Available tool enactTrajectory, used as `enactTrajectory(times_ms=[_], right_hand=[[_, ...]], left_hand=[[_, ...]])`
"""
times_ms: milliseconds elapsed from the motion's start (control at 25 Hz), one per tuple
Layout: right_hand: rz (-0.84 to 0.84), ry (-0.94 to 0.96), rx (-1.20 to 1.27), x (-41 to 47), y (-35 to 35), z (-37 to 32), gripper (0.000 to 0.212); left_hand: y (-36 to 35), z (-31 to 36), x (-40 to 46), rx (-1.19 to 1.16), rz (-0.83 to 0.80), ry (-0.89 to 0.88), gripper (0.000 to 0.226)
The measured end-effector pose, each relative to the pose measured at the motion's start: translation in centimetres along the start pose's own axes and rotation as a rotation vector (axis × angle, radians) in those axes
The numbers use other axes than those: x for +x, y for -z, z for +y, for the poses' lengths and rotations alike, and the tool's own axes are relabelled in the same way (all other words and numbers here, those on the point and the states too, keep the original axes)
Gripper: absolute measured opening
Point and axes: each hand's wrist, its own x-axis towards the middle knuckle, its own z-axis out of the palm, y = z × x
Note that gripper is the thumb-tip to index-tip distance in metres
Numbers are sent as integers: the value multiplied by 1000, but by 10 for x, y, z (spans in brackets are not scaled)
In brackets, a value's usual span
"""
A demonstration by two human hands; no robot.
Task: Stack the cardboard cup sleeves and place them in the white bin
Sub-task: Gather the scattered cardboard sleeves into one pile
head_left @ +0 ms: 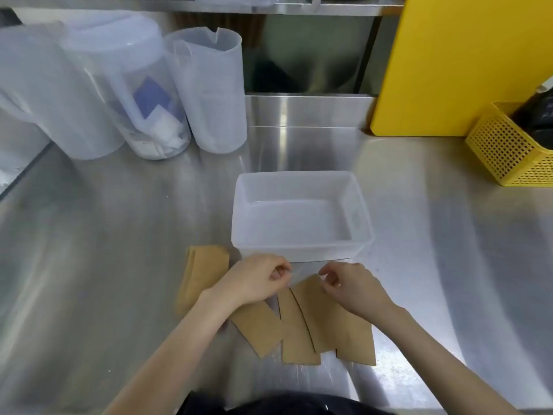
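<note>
Nearest the camera, two bare forearms reach forward over a steel table (104,250). Just ahead of them a fan of flat brown cardboard sleeves (299,333) lies on the table, several pieces overlapping at different angles, their far ends gathered under the hands.

The left hand (257,280) rests over the left part of the fan with its fingers curled inward, thumb and forefinger close together; whether it actually pinches a sleeve cannot be told. The right hand (350,289) sits over the far end of the right-hand sleeves, fingers bent and tips drawn near one another just above the cardboard edge; a grip there cannot be confirmed either. The two hands are near each other but apart.

To the left of the left hand lies a separate small pile of sleeves (200,274), flat on the table.

Just beyond the hands stands the white bin (299,181), a translucent rectangular tub, with no sleeves inside.

Farther back on the left stand three clear plastic pitchers (209,94) side by side, the middle one holding some blue and white items. On the far right sits a yellow perforated basket (508,151), and behind it a yellow board (463,61) stands upright.
</note>
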Motion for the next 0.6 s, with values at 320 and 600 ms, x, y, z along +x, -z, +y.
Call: enactTrajectory(times_ms=[320,600], right_hand=[[-33,-120,-97,3,-24,3,47],[-3,-143,-214,5,-37,-4,54]], left_hand=[[-38,-8,5,79,-38,22,41],[-56,-14,9,120,-20,26,47]])
